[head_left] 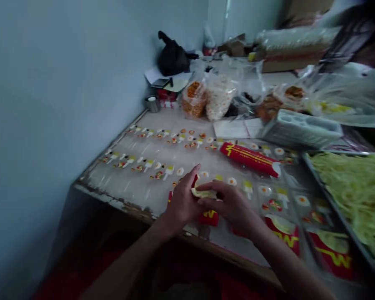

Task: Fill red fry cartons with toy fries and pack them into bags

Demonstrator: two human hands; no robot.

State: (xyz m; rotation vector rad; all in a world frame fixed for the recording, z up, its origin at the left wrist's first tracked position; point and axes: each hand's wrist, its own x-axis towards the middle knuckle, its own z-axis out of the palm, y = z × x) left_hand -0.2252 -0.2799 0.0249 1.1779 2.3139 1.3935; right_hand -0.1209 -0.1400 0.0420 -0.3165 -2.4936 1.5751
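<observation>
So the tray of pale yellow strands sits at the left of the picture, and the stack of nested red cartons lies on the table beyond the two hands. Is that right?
Not quite: the head view shows the tray of pale yellow strands at the right of the picture. The stack of nested red cartons does lie on the table beyond the left hand and right hand.

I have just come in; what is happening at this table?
A person works at the table's near edge. The left hand cups a red item, mostly hidden; the right hand holds pale strips beside it. Red cartons lie along the same edge, and a tray of similar strips is at the right.
</observation>
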